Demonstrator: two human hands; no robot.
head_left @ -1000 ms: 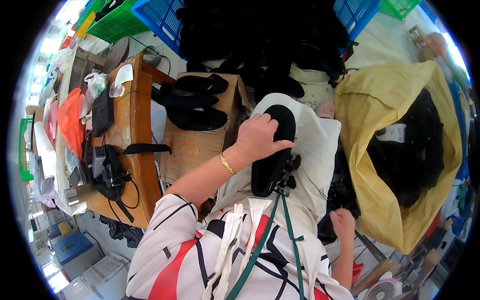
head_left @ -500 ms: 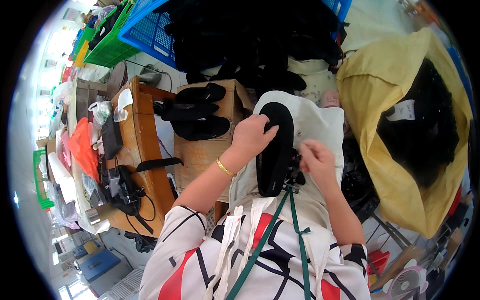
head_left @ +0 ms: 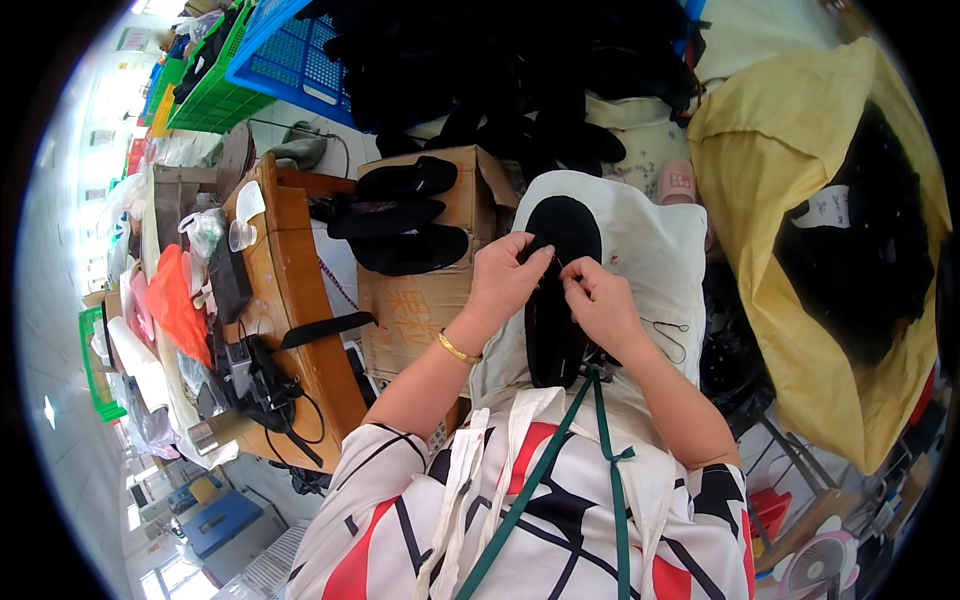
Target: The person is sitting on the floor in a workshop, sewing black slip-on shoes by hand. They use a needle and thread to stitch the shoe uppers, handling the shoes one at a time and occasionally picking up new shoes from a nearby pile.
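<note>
A long black cloth shoe (head_left: 567, 222) lies lengthwise on the white cushion (head_left: 640, 225) over my lap, toe end away from me. My left hand (head_left: 507, 275), with a gold bangle at the wrist, grips the shoe's left edge, thumb and fingers closed on it. Close beside it, my right hand (head_left: 597, 297) is pinched over the middle of the shoe. Whatever sits between those fingertips is too small to make out. A thin dark looped thing (head_left: 672, 328) lies on the cushion to the right of my right hand. Small dark pieces lie partly hidden near the shoe's heel end.
On the left, a cardboard box (head_left: 415, 300) carries several black shoes (head_left: 410, 215), next to a wooden table (head_left: 285, 300). A blue crate (head_left: 290, 60) heaped with black items stands ahead. A yellow sack (head_left: 770, 150) of black material opens at right; a pink slipper (head_left: 676, 182) lies near it.
My right hand has moved left and away from me, from beside the shoe to over it, close to my left hand. The looped thing now shows on the cushion. My view has shifted slightly.
</note>
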